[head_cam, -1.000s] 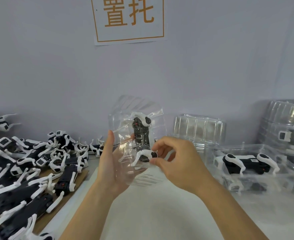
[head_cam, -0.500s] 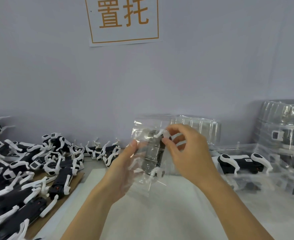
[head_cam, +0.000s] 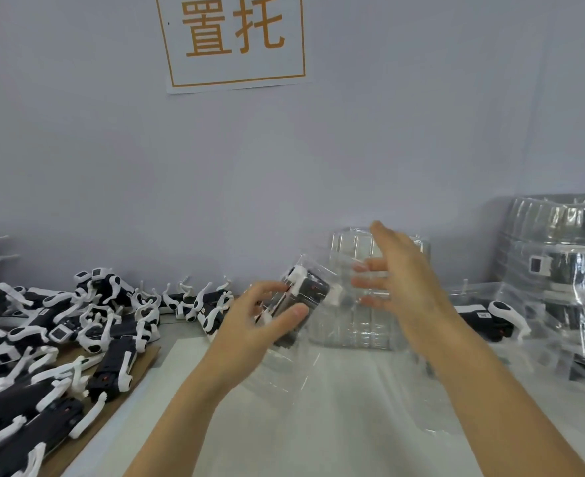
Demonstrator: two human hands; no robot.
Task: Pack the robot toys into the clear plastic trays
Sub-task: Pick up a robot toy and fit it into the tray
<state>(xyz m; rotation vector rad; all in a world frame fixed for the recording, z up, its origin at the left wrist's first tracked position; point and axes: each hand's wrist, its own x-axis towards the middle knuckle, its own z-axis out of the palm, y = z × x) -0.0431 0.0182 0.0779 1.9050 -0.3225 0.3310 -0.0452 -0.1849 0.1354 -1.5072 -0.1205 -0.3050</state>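
Task partway. Left hand (head_cam: 256, 318) grips a clear tray (head_cam: 304, 304) with one black-and-white toy (head_cam: 306, 287) seated in it, thumb across the front, fingers curled behind; tray is held up off the bench (head_cam: 335, 425), tilted, top leaning right. Right hand (head_cam: 397, 280) is off it, fingers spread and loose, holding nothing, just right of the tray and in front of the empty tray stack (head_cam: 363, 325) by the wall. Blurred, so I can't tell whether the fingertips brush the plastic.

Done, as far as visible: this toy looks packed, plus at least one packed tray (head_cam: 490, 315) lying at right, and a tall stack (head_cam: 566, 263) far right that seems to hold more filled ones; count unclear through the glare.

Left: a big pile of loose toys (head_cam: 60, 325) at left on a brown board (head_cam: 112, 401), many still unpacked. So most of the job likely remains. Next call, judged: the held tray goes to the finished pile on the right, then a fresh tray and toy.

Versus half a second ago: the right hand was pinching the toy's white leg at the tray top, now it has let go and opened out to the right. Left hand has gone from cupping the tray from behind to clamping it thumb-in-front. Tray has turned further and dropped slightly in view. A second ago the tray faced the camera upright with both hands working it. Camera has tilted up a bit; the wall sign (head_cam: 234, 39) sits lower in frame.
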